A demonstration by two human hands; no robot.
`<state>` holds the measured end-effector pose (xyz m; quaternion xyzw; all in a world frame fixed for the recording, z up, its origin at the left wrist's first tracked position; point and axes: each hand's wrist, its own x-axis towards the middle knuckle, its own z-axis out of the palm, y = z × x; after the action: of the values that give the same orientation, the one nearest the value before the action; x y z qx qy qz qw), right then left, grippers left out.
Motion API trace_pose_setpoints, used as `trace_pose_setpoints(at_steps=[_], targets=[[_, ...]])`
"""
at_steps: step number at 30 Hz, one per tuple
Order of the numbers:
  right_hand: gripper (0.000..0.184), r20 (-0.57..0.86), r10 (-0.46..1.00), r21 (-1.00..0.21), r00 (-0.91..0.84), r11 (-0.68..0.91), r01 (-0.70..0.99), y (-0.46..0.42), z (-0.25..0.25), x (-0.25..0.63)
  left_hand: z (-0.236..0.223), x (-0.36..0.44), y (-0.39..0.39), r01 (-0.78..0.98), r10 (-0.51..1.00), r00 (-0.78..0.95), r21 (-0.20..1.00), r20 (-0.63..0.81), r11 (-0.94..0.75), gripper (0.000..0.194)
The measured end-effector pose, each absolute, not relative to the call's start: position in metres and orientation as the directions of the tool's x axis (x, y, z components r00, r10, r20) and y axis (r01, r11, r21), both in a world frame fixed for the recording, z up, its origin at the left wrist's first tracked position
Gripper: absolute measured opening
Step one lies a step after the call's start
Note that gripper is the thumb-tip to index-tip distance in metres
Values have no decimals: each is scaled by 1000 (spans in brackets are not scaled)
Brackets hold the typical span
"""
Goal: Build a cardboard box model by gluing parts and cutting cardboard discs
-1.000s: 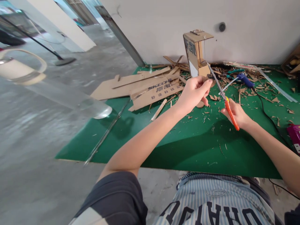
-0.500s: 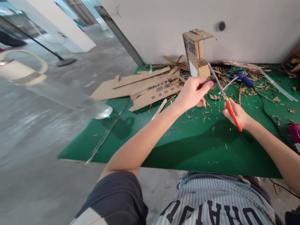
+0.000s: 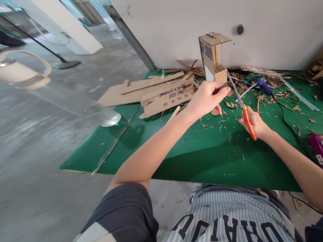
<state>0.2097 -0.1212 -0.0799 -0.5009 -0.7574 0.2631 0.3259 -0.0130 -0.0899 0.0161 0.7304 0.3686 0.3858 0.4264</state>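
My left hand (image 3: 205,99) is closed in a pinch on a small piece of cardboard (image 3: 229,88) with a dark patch, largely hidden by the fingers. In my right hand (image 3: 258,126) is a pair of scissors (image 3: 248,122) with orange handles, its blades pointing up and away beside the cardboard piece. Whether the blades touch the piece I cannot tell. Just beyond my left hand stands an upright cardboard structure (image 3: 207,58) with a flat top flap. A round cardboard piece (image 3: 215,112) lies below the left fingers.
Cardboard scraps (image 3: 252,95) litter the green table (image 3: 202,154). A blue glue gun (image 3: 264,86) with a black cord lies right of the scissors. Printed cardboard sheets (image 3: 166,102) are at left, near a clear strip (image 3: 113,148) and a transparent jug (image 3: 101,112). A purple box (image 3: 316,148) sits far right.
The scissors' handles have swung slightly to the left with my right hand. My left hand keeps its pinch on the cardboard piece, almost unmoved.
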Motion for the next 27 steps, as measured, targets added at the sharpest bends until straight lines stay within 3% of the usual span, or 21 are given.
trace_pose_setpoints(at_steps=[8,13,18,27], targets=[[49,189,967,-791,-170,252,557,-119,-84,204,-4,0,-83,14,896,311,941,318,-339,37],[56,215,931,-813,-295,338,475,-118,-82,213,-4,-3,-81,111,899,281,919,336,-378,41],[62,147,893,-883,-426,312,351,-120,-76,222,8,-8,-83,236,903,313,897,295,-374,41],[63,155,891,-858,-427,336,389,-117,-81,224,20,-14,-87,316,895,362,870,260,-380,40]])
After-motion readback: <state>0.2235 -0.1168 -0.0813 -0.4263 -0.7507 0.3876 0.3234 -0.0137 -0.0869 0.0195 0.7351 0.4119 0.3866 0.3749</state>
